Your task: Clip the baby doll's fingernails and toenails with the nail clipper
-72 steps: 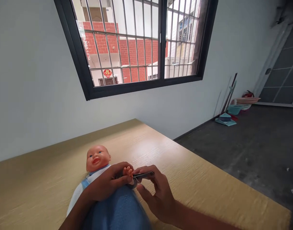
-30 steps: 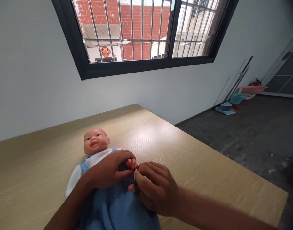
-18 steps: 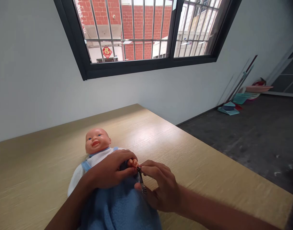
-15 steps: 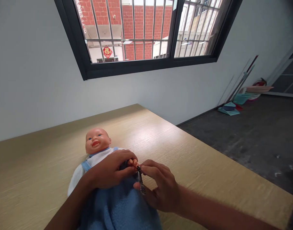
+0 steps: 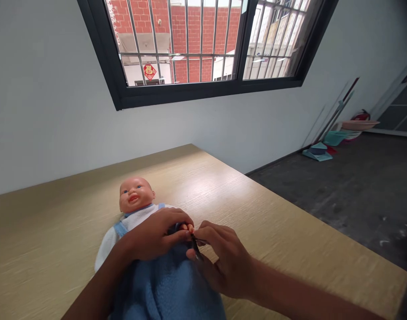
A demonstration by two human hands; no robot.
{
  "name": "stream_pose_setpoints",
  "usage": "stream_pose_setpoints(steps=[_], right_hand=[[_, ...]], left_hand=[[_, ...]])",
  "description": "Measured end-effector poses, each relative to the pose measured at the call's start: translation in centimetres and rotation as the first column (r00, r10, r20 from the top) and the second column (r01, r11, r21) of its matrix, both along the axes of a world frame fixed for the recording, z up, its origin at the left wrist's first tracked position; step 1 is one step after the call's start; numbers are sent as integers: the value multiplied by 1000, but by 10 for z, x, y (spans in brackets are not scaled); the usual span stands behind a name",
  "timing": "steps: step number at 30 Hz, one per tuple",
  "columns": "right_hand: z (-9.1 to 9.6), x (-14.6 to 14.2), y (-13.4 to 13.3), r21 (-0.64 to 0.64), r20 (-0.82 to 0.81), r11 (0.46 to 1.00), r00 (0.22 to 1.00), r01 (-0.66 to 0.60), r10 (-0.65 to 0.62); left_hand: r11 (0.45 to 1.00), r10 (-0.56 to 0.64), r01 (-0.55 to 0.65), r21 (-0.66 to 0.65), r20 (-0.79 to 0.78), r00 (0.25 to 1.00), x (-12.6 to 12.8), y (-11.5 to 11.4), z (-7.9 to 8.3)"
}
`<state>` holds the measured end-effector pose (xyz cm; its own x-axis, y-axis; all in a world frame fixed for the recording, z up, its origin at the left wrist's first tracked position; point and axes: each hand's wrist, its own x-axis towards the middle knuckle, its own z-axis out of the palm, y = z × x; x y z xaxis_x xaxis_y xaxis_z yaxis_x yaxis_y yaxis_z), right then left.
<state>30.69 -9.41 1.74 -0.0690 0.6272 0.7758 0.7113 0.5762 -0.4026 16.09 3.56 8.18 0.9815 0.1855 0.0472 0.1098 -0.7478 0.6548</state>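
A baby doll (image 5: 136, 194) in a white top and blue overalls lies face up on the wooden table (image 5: 257, 222). My left hand (image 5: 153, 233) rests across its chest and is closed around the doll's hand (image 5: 187, 227), whose small fingers poke out between my thumb and fingers. Between the thumb and fingers of my right hand (image 5: 223, 260) is a nail clipper (image 5: 195, 248), dark and metallic. Its tip meets the doll's fingers; whether the jaws touch them I cannot tell.
A barred window (image 5: 190, 44) is set in the white wall behind the table. On the dark floor to the right stand a blue dustpan (image 5: 317, 152), long handles leaning on the wall, and several plastic basins (image 5: 360, 125).
My right hand has turned the nail clipper slightly, so its striped lever no longer shows as plainly. The left hand keeps its hold on the doll's hand, fingers shifted a little.
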Motion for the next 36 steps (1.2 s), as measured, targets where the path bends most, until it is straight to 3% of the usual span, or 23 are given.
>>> stream_pose_setpoints(steps=[3, 7, 20, 27, 36], right_hand=[[-6, 0, 1, 2, -85, 1000, 996, -13, 13], [-10, 0, 2, -18, -84, 1000, 996, -7, 6], [-3, -1, 2, -30, -11, 998, 999, -52, 52], [-7, 2, 5, -31, -77, 996, 994, -81, 78], [-3, 3, 5, -120, -69, 988, 994, -94, 86]], left_hand=[[1000, -4, 4, 18, -1, 1000, 0, 1, -1], [999, -3, 3, 33, 5, 1000, -1, 2, -3], [999, 8, -8, 34, 5, 1000, -2, 2, -5], [999, 9, -9, 35, 1, 1000, -2, 2, -5], [1000, -4, 4, 29, 21, 1000, -3, 2, -6]])
